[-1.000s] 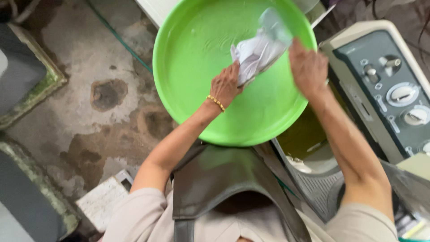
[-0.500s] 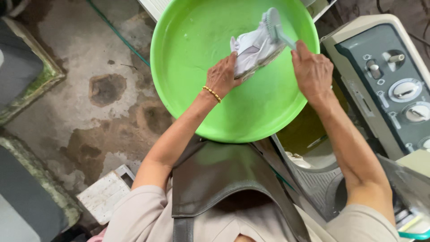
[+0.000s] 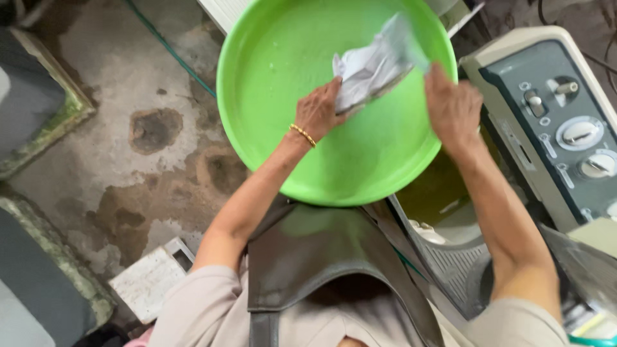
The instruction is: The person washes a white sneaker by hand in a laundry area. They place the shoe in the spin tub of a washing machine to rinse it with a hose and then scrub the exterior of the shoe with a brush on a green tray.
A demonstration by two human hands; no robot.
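Left hand [image 3: 319, 110] pins white cloth [image 3: 366, 67]; right hand [image 3: 454, 106] grips blurred brush [image 3: 403, 40], seemingly.

sleeves: short, beige | apron [image 3: 321, 257]: dark grey-brown | left wrist: gold bracelet [image 3: 302, 135]

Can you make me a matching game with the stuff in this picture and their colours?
Things:
1. basin
2. cloth held by the left hand
3. bracelet
4. apron

Colours:
A. gold
B. dark grey
C. bright green
D. white

Pairs: 1-C, 2-D, 3-A, 4-B
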